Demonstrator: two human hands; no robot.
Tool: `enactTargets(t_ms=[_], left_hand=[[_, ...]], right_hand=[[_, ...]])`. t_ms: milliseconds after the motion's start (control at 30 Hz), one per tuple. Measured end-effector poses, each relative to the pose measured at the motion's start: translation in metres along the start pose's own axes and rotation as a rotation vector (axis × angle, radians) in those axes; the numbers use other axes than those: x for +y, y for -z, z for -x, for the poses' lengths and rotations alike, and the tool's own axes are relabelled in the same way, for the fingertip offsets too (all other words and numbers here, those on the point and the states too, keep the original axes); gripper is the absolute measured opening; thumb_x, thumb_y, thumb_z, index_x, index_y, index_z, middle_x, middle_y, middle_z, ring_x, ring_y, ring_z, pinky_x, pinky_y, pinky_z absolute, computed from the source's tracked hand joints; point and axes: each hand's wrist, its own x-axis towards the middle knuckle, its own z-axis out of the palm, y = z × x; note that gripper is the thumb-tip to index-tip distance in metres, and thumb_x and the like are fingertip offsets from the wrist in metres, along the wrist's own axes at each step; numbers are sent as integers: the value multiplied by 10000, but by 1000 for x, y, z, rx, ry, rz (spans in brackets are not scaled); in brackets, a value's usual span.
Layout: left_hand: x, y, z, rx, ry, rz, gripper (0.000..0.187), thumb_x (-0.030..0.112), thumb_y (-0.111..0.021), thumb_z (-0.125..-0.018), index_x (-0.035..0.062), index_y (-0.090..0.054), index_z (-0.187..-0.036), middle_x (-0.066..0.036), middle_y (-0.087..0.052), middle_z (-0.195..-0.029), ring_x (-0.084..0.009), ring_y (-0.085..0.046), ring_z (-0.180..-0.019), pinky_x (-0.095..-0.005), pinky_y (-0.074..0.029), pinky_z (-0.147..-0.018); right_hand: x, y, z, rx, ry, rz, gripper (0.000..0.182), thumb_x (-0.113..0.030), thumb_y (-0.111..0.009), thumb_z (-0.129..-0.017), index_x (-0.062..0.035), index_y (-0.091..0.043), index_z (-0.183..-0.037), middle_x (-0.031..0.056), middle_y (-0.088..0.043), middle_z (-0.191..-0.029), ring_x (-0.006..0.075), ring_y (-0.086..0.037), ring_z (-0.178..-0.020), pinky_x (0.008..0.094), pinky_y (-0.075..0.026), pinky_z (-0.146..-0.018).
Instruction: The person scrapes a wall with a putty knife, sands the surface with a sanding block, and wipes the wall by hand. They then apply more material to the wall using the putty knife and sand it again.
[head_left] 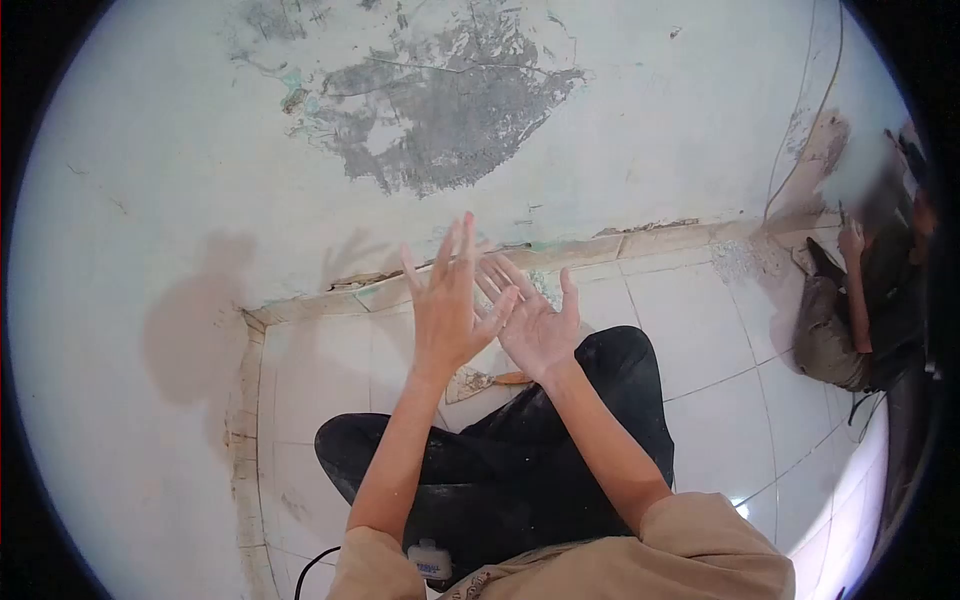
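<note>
Head view: the left hand [448, 305] is raised with fingers spread wide, its back to the camera, holding nothing. The right hand [535, 325] is open too, palm up, its fingers crossing behind the left — the two touch or nearly so. Just below them, on the tiled floor [690, 320] by the dark trousers [560, 440], lies a trowel [480, 380] — near both hands, untouched. Another person [865, 300] sits by the wall [200, 150], well apart.
</note>
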Motion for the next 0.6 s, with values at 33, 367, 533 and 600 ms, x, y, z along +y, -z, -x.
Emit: enactTargets(t_ms=[33, 367, 533, 600], left_hand=[[-2, -8, 7, -43, 16, -32, 717, 365, -544, -792, 40, -228, -1347, -53, -456, -1271, -229, -294, -1270, -603, -9, -996], [-3, -2, 16, -47, 66, -10, 766, 349, -568, -776, 45, -185, -1365, -77, -404, -1318, -255, -306, -1259, -569, 1, -1009], [-14, -10, 29, -17, 98, -40, 751, 326, -576, -765, 41, -210, -1356, -75, -379, -1331, -247, -310, -1253, -568, 0, -1014], [-15, -7, 31, -22, 118, -56, 752, 327, -577, -760, 34, -217, -1351, -79, -338, -1359, -238, -302, -1258, -576, 2, -1013]], right_hand=[[1, 0, 0, -30, 6, 5, 752, -570, -314, -833, -7, -286, -1331, 128, -299, -1368, 222, -240, -1278, 383, -190, -1047], [-4, 0, -1, -82, 33, 28, 691, -552, -328, -844, -92, -261, -1357, 165, -270, -1382, 241, -222, -1291, 396, -209, -1033], [-7, -5, -4, -49, 56, 48, 666, -544, -327, -846, -117, -276, -1354, 143, -277, -1385, 248, -245, -1283, 401, -215, -1031], [-7, -6, -5, -37, 61, 64, 658, -541, -327, -847, -123, -282, -1353, 134, -282, -1384, 251, -253, -1280, 404, -215, -1031]])
